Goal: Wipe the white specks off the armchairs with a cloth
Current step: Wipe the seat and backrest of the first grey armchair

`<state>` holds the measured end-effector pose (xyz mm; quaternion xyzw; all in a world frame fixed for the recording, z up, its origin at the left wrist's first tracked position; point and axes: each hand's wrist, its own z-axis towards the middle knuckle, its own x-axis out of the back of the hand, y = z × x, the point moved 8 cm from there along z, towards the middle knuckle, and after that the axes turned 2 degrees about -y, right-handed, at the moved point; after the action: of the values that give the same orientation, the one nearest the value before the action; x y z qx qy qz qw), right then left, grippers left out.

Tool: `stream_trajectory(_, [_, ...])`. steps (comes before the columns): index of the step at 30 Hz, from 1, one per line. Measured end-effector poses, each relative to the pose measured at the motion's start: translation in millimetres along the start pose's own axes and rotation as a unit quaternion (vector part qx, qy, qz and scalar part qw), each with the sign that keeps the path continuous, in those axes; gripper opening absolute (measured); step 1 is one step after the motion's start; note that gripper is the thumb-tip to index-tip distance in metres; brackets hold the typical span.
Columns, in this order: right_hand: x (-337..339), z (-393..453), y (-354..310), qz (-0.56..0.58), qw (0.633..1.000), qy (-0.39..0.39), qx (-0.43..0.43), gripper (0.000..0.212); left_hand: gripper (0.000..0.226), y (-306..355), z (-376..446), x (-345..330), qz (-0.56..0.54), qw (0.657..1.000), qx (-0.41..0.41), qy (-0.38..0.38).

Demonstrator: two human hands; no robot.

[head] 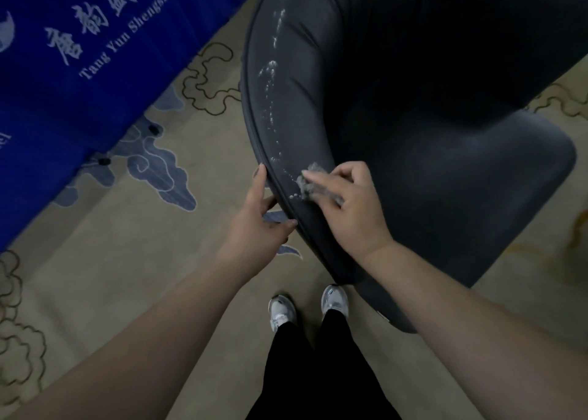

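Armchair, dark leather, stands on patterned carpet. White specks trail along its curved top edge (densest toward the far end). Right hand presses a grey cloth against that edge, fingers curled over it. Left hand grips the rim just beside, fingers wrapped round it.

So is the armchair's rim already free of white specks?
No, a trail of white specks runs along the armchair rim above the cloth under the right hand.
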<state>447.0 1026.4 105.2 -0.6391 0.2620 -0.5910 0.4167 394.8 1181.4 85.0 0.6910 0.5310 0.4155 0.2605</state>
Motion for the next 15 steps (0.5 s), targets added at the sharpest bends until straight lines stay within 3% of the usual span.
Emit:
stream_trajectory(4, [5,-15,6,0.012,1.000,0.002,0.000,0.041,0.099,-1,1,3,0.009,1.000,-0.008,0.005])
stream_trajectory(10, [-7,4,-23,-0.050,0.994,-0.032,0.095,0.038,0.110,-4,2,3,-0.006,1.000,-0.025,-0.002])
stream_trajectory(15, [-8,24,-12,-0.024,0.998,-0.028,0.053,0.038,0.114,-6,3,3,-0.013,1.000,-0.025,-0.004])
